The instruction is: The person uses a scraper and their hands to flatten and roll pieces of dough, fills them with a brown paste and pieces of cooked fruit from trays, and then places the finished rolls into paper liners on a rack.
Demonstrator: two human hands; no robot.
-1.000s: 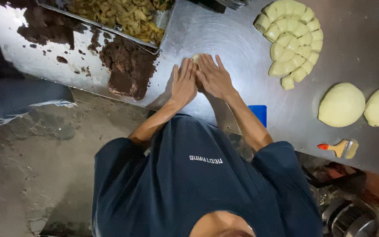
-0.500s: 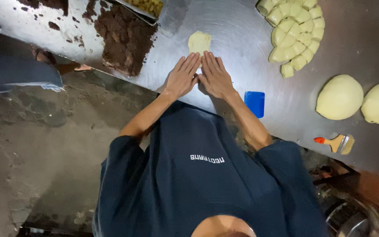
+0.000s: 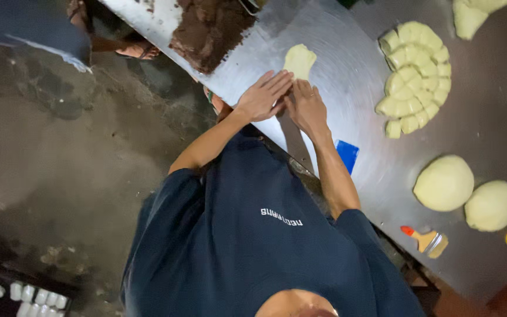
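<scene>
The person is leaning over a steel bench (image 3: 347,88) with both hands laid flat, side by side, palms down. The left hand (image 3: 263,95) and the right hand (image 3: 306,107) are lying open, fingers stretched and pressed to the metal; neither grip is closing on anything, and whether a scrap of dough is lying under the palms cannot be told. Just beyond the fingertips a flattened dough piece (image 3: 299,60) is resting on the bench, pale yellow, thin and uneven at the edge, nearly touching the left hand's fingers.

That piece is looking soft, light and limp: it would likely sag and stretch if pinched at one edge, and may be clinging a little to the steel. Sliding flat fingers under it from two opposite sides, or peeling it up gently from the rim with both hands, would probably be the safest hold.

To the right a fan of cut dough portions (image 3: 415,76) is lying in curved rows, and nearer the bench edge two round dough balls (image 3: 445,182) are sitting close together, apart from the hands. A blue scraper (image 3: 347,155) is lying beside the right forearm, and a small pastry brush (image 3: 426,239) with an orange handle is resting near the bench edge. A heap of dark brown filling (image 3: 209,29) is spreading at the far left of the bench.
</scene>
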